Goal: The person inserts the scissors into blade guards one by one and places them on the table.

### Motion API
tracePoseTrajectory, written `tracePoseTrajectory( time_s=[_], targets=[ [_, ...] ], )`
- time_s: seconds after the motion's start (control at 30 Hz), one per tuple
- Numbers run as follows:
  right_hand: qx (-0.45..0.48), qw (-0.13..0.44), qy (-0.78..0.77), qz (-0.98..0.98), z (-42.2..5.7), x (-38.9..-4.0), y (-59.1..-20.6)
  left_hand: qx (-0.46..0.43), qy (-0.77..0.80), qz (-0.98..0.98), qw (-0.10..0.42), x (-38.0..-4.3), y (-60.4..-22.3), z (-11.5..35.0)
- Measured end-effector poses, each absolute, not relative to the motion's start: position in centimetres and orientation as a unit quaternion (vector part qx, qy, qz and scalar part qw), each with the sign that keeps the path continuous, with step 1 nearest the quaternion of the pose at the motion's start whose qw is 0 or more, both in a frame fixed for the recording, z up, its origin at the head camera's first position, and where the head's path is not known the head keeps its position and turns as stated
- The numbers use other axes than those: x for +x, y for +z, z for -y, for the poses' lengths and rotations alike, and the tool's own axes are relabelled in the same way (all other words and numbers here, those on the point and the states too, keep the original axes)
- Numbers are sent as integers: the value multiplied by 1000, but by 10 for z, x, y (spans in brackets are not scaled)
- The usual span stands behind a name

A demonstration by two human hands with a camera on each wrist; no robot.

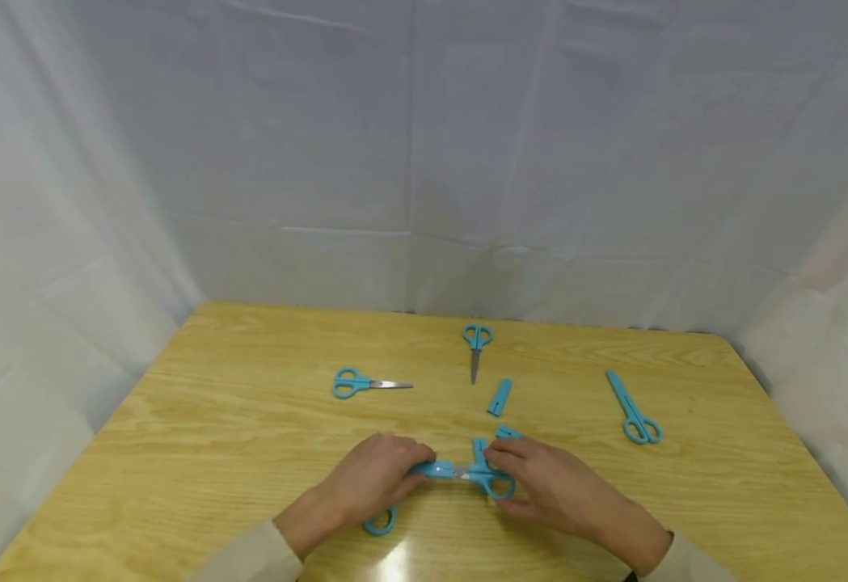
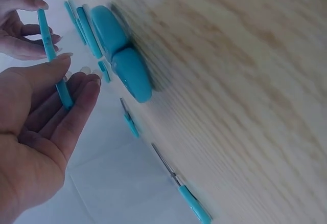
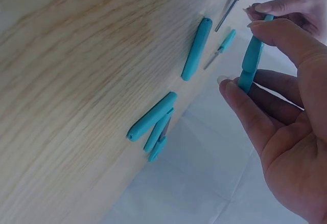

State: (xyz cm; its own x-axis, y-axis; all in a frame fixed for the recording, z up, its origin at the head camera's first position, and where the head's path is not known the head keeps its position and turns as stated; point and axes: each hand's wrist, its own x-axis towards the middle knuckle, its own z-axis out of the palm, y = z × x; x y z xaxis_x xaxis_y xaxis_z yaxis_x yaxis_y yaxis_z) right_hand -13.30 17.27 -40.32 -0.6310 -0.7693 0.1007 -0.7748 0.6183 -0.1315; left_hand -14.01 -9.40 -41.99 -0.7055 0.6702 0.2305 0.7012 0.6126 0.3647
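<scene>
Held between both hands above the table is a pair of scissors (image 1: pixel 497 484) with turquoise handles, its blades partly inside a turquoise scissors cover (image 1: pixel 436 469). My left hand (image 1: pixel 371 478) pinches that cover between thumb and fingers. On the other side my right hand (image 1: pixel 556 487) grips the handle loops; a short stretch of bare blade shows between handle and cover. Beneath the left hand, handle loops (image 1: pixel 380 523) of another pair rest on the table, the remainder hidden. Two loose covers lie close to the right hand, one a cover (image 1: pixel 508 432) partly behind it.
Uncovered scissors (image 1: pixel 352 383) lie at the left with blades pointing right. Another bare pair (image 1: pixel 477 339) is farther back, blades toward me. A loose cover (image 1: pixel 499 397) lies at mid-table, and covered scissors (image 1: pixel 631 411) at the right. White sheeting (image 1: pixel 409 162) surrounds the wooden table (image 1: pixel 249 436).
</scene>
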Motion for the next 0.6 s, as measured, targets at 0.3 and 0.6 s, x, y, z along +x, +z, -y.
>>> tracePoseTrajectory(
  time_s=[0.3, 0.6],
  targets=[
    [441, 5, 83, 894, -174, -133, -400, -382, -213, 898, 39, -135, -419, 90],
    [463, 17, 78, 883, -174, -134, -398, -382, -223, 896, 30, -133, -423, 86]
  ],
)
